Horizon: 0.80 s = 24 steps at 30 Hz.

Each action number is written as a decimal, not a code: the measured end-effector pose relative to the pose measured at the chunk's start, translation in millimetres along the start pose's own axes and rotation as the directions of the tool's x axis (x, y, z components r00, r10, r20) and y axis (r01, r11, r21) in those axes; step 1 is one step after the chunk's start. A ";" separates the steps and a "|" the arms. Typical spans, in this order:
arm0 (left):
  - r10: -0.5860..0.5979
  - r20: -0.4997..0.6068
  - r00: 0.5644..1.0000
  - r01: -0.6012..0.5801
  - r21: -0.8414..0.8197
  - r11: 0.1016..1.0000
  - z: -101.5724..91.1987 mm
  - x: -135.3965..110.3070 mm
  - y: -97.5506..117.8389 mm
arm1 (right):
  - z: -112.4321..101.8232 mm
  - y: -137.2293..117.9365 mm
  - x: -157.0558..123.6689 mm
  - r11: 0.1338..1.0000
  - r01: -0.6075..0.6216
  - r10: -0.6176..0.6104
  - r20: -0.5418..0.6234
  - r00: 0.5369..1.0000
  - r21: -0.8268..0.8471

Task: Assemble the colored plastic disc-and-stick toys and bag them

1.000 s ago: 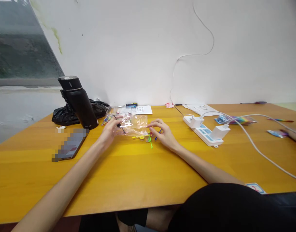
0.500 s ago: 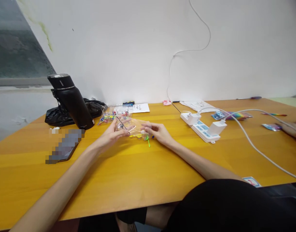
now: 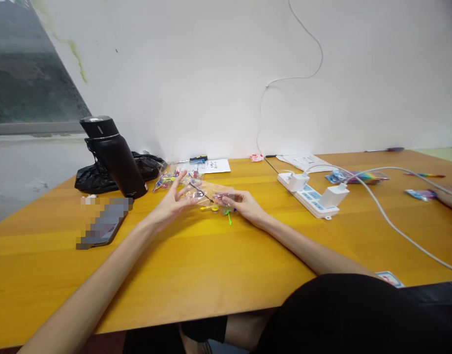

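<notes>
My left hand (image 3: 170, 204) has its fingers spread, the index finger raised, beside a crinkled clear plastic bag (image 3: 207, 190). The thumb of that hand is close to the bag's left side. My right hand (image 3: 242, 204) is closed in a pinch at the bag's right part. A thin dark stick (image 3: 200, 191) slants across the bag, its lower end at my right fingertips; whether they grip it too I cannot tell. Under the bag lie a small yellow piece (image 3: 210, 209) and a green arrow-shaped piece (image 3: 229, 218). Behind is another clear bag of colourful small parts (image 3: 170, 179).
A black bottle (image 3: 118, 160) and a phone (image 3: 107, 228) are on the left, by a black plastic bag (image 3: 91, 179). A white power strip (image 3: 310, 199) with chargers and cables lies on the right. At the far right edge is another person's hand (image 3: 449, 196).
My left fingers have come off the dark stick and spread apart. The stick now sits further right, its end by my right fingertips. The view has shifted slightly.
</notes>
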State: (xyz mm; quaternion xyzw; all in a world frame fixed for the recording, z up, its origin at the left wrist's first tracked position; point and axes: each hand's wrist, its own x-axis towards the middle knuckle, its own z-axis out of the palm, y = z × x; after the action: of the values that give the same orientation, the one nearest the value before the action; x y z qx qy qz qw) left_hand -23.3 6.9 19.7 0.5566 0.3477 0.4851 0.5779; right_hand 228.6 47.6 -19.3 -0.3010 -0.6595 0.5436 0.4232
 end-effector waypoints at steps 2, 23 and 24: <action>0.035 0.040 0.999 -0.035 -0.004 0.999 2.0 -0.9 1.8 | 0.0 -0.5 0.7 0.998 0.036 -0.035 0.009 0.999 -0.045; 0.134 0.017 0.991 -0.134 -0.001 0.991 -5.2 2.3 1.8 | -15.0 -5.7 3.8 0.956 0.091 -0.175 -0.291 0.941 -0.280; 0.145 -0.013 0.989 -0.145 0.006 0.989 -10.3 4.5 -0.3 | -19.5 -4.1 5.9 0.956 0.090 -0.187 -0.342 0.921 -0.279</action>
State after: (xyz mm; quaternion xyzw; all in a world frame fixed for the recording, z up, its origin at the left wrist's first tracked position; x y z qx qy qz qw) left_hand -31.7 14.4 18.6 0.5784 0.3115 0.5288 0.5374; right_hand 243.3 60.8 -13.0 -0.4014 -0.6542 0.3561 0.5330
